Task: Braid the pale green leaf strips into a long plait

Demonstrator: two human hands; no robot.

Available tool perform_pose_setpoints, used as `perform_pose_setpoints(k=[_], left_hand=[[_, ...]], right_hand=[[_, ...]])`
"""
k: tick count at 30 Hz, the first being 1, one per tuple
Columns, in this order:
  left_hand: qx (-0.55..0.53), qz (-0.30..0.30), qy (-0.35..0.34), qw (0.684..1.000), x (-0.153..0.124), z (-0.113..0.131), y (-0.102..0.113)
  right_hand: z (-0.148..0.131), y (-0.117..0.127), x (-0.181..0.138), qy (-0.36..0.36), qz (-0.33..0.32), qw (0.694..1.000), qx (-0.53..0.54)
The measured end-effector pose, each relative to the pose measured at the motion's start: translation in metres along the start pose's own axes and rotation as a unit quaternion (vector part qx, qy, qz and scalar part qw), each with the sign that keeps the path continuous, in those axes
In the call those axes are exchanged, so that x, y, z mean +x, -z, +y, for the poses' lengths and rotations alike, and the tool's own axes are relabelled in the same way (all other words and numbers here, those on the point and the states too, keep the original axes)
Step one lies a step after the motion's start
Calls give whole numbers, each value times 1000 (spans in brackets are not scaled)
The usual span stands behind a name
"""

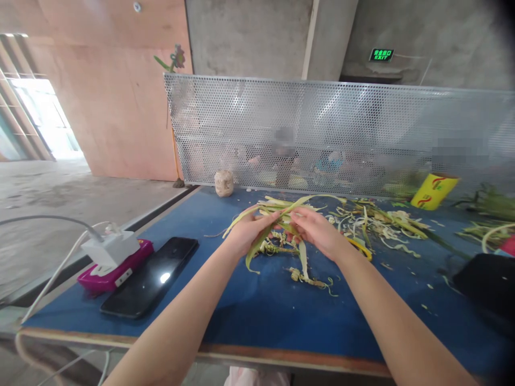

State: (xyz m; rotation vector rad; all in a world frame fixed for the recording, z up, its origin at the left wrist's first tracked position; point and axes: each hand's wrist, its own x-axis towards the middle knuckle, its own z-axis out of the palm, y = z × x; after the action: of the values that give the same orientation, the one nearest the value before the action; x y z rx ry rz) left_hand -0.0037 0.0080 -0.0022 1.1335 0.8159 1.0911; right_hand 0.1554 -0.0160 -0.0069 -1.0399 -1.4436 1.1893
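Both my hands meet over the middle of a blue table [257,311]. My left hand [247,231] is closed on a bundle of long yellow-green leaf strips [263,236] that droop from it toward the table. My right hand [317,229] pinches the same strips from the right, fingers pressed together. A pile of peeled leaf scraps [374,222] lies under and to the right of my hands. A short strip with a frayed end [306,271] lies just in front of them.
A black phone [151,277] lies at the left beside a pink box [116,271] carrying a white charger block with cables. A perforated metal screen [341,134] stands along the far edge, with people blurred behind it. A yellow can [433,191] and a black object [488,284] sit at the right.
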Motion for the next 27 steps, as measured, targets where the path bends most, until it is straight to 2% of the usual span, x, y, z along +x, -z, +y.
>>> perform_pose_setpoints(k=[5,9,14,18,23,27], left_hand=[[-1,-19,-9,1000,-7,1,-4],[-5,-33,0,999,-10,-1,-6],[9,-48,24,999,-10,-1,-8],[-3,-40,6,999,-7,-2,-8],[-20,-10,9,1000,-7,1,-8],[21,-9,-6,1000,-9,2,-7]], right_hand=[[7,0,4,97,105,982,-127],[5,-2,3,125,133,974,-134],[6,-5,3,116,145,982,-20],[8,-5,5,105,142,984,40],[9,-2,6,109,114,987,39],[8,-2,5,111,91,989,25]])
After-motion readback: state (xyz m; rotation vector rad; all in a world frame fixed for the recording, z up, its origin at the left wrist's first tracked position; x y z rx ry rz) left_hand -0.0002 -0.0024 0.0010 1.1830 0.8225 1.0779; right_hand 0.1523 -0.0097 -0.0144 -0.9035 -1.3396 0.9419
